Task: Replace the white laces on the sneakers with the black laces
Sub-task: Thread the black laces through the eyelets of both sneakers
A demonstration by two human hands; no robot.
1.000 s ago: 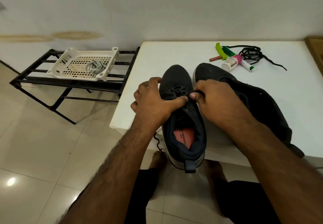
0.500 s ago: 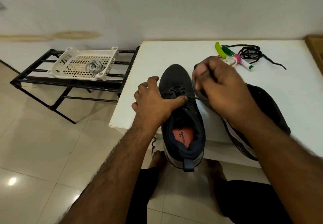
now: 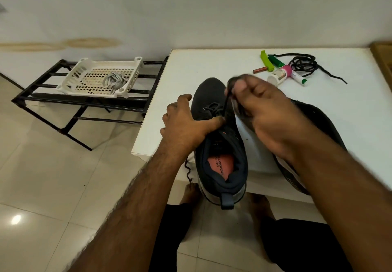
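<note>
Filling the background, a pale wall point(image 3: 191, 6) meets a glossy tiled floor point(image 3: 53, 176), and a white table point(image 3: 212, 64) juts toward the viewer from the right. Left of the table stands a black metal rack point(image 3: 84, 100) carrying a white perforated basket point(image 3: 99, 78), with the pale grey laces point(image 3: 113, 81) bundled inside it.

Two dark sneakers rest near the table's front edge. The left sneaker point(image 3: 220, 151) lies with its long axis running away from the viewer, toe toward the wall, heel and pull tab overhanging the edge; its salmon insole shows lettering. The right sneaker point(image 3: 318, 127) lies just beside it, tipped so its light sole edge shows, mostly hidden by the forearm.

The left hand point(image 3: 186, 123) grips the left sneaker at the eyelets, thumb pressed on the tongue. The right hand point(image 3: 261, 106), blurred, pinches a black lace point(image 3: 226, 104) and draws it up from the eyelets; the lace's other end dangles off the table edge.

At the far side sit a spare coiled black lace point(image 3: 305, 65), a green clip point(image 3: 266, 60), and small tubes point(image 3: 280, 74).
</note>
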